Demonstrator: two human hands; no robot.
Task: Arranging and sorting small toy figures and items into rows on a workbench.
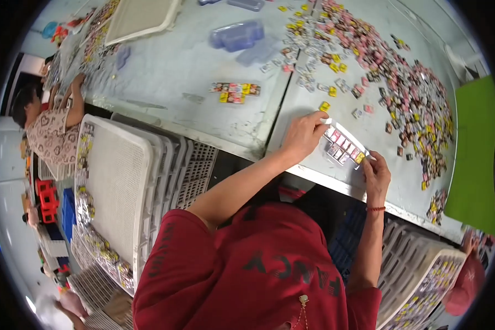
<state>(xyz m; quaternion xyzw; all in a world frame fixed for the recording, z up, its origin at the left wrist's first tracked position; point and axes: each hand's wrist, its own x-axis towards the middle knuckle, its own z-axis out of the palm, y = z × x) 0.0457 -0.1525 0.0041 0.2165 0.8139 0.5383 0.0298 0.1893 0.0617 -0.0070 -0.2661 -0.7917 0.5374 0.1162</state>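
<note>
Both hands hold a clear plastic pack [341, 147] just above the table's near edge. Rows of small pink, dark and yellow printed pieces show inside it, and a white strip runs along its far edge. At the pack's far left corner, my left hand [302, 136] pinches the white strip. The fingers of my right hand [377, 175], below a red bracelet, close on the right end. One small yellow piece [325, 106] lies on the table just beyond my left fingertips. Whether the pack is sealed cannot be made out.
Loose printed pieces [418, 99] form a long heap at the right and far side. A small cluster [235, 92] and a blue-tinted plastic tray [236, 36] lie on the left table. Stacked white crates [118, 181] stand at the left. Another person [49, 124] works there.
</note>
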